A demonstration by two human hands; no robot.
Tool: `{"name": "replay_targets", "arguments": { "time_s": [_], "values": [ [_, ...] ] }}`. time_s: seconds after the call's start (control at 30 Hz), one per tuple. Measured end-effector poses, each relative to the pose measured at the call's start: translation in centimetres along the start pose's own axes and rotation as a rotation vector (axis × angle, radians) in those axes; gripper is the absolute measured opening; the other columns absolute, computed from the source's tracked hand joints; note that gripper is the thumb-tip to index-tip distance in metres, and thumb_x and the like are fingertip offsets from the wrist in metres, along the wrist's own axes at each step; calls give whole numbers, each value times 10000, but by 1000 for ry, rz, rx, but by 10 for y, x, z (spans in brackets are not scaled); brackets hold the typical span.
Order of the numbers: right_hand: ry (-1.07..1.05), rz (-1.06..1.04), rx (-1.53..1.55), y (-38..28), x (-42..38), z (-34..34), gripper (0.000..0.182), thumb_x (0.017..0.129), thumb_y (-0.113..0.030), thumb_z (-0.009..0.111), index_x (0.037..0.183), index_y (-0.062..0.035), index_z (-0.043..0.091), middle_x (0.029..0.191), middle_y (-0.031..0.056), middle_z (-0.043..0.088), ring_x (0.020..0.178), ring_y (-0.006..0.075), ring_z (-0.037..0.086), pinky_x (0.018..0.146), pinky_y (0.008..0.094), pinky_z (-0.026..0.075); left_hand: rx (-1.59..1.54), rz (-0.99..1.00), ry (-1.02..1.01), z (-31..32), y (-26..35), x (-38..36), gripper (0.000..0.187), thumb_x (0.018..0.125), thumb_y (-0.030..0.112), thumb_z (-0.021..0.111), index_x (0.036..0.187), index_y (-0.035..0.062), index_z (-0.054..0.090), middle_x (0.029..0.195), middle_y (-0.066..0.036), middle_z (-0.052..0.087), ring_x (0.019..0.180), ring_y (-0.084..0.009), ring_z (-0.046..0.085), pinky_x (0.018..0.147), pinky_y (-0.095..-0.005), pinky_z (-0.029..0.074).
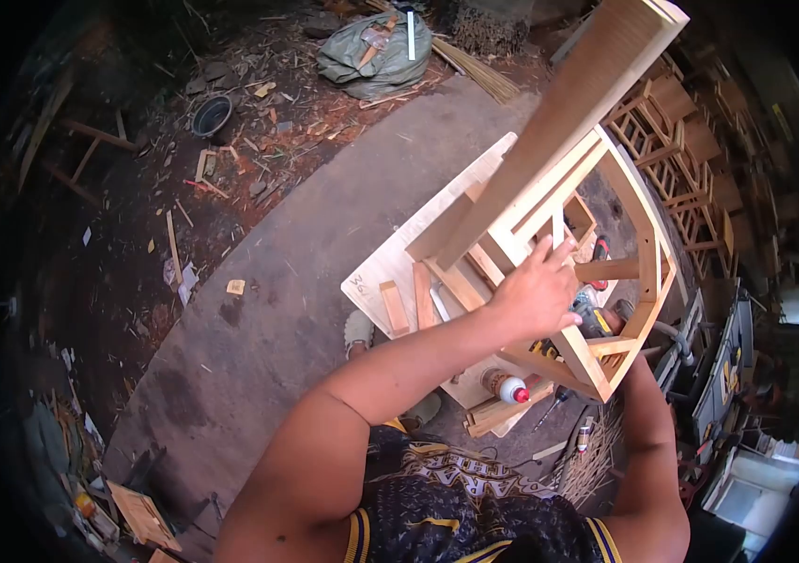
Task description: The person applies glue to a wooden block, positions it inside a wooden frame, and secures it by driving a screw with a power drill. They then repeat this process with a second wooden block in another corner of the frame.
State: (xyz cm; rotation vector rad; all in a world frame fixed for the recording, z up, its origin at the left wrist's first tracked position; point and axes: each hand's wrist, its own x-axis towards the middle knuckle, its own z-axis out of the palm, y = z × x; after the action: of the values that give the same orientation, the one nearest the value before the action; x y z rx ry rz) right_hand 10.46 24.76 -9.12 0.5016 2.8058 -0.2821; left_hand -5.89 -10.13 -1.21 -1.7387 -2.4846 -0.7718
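Note:
A pale wooden frame, with a curved side and long boards, stands tilted over a low work board. My left hand grips a bar of this frame near its middle, fingers bent over the wood. Beneath the frame, my right hand is closed around a grey and yellow power tool, partly hidden by the frame's bars. A wide plank rises from the frame towards the top right. A glue bottle with a red cap lies just below the frame.
Wood blocks lie on the work board. A red and black tool is behind the frame. Stacked wooden frames line the right side. A dark bucket and a filled sack stand among wood scraps farther off.

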Motion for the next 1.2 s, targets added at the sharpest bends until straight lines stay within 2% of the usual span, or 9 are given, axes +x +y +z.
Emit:
{"name": "replay_targets", "arguments": {
  "time_s": [0.23, 0.5, 0.57, 0.7, 0.83, 0.93, 1.0, 1.1, 1.2],
  "values": [
    [-79, 256, -127, 14, -35, -8, 325, 762, -244, 700, 1039, -78, 663, 952, 179, 679, 901, 369, 654, 789, 441, 510, -85, 180, -119, -20, -15, 0, 538, 849, 528, 593, 1043, 37, 697, 1178, -178, 604, 1374, -380, 319, 1112, -603, 191],
    [-50, 364, -134, 23, -93, -17, 312, 770, -248, 688, 1035, -84, 660, 972, 183, 679, 917, 380, 650, 800, 451, 511, -102, 190, -204, -21, -15, 7, 556, 828, 519, 625, 1098, 34, 664, 1208, -177, 586, 1379, -394, 307, 1106, -614, 189],
    [-39, 314, -117, 8, -108, -31, 314, 805, -223, 638, 1093, -99, 622, 1062, 189, 657, 992, 401, 619, 852, 475, 500, -88, 199, -223, -23, -14, 8, 564, 827, 521, 623, 1110, 34, 657, 1221, -184, 576, 1385, -396, 294, 1108, -617, 184],
    [8, 477, -107, -5, -138, -44, 442, 817, -169, 620, 1246, -110, 533, 1132, 186, 629, 1068, 383, 586, 892, 460, 478, -76, 172, -284, -28, -10, 11, 580, 839, 547, 595, 1092, 29, 658, 1233, -195, 565, 1397, -390, 277, 1116, -626, 164],
    [174, 469, -47, 24, -177, -28, 471, 804, -158, 643, 1261, -106, 543, 1109, 207, 635, 1054, 394, 595, 877, 460, 481, -69, 77, -277, -26, 1, 11, 554, 853, 523, 601, 1100, 30, 652, 1306, -200, 522, 1405, -368, 276, 1125, -615, 153],
    [220, 523, 176, 19, -201, -38, 428, 837, -184, 620, 1257, -119, 567, 1074, 233, 650, 1036, 422, 600, 849, 463, 486, -146, -124, 189, -2, 6, 13, 559, 828, 425, 676, 1206, 22, 592, 1410, -224, 431, 1378, -386, 307, 1137, -582, 159],
    [252, 531, 198, 35, -218, -30, 426, 844, -194, 620, 1262, -127, 567, 1083, 234, 648, 1043, 423, 596, 851, 456, 485, 34, -262, 228, 3, 4, 26, 607, 839, 388, 666, 1300, 18, 531, 1412, -225, 432, 1374, -374, 314, 1141, -557, 179],
    [317, 567, 242, 65, -249, -14, 396, 850, -194, 629, 1237, -117, 590, 1086, 237, 649, 1054, 414, 603, 857, 411, 489, 222, -440, 72, 4, 2, 43, 693, 862, 319, 615, 1425, -19, 391, 1501, -217, 343, 1417, -330, 285, 1169, -458, 192],
    [557, 368, 619, 104, -286, 18, 362, 807, -83, 656, 1162, -28, 614, 1028, 199, 683, 980, 313, 666, 844, 365, 491, 371, -496, -124, 8, 0, 57, 719, 885, 316, 555, 1476, -2, 299, 1557, -199, 236, 1455, -312, 199, 1183, -444, 163]
  ]
}}
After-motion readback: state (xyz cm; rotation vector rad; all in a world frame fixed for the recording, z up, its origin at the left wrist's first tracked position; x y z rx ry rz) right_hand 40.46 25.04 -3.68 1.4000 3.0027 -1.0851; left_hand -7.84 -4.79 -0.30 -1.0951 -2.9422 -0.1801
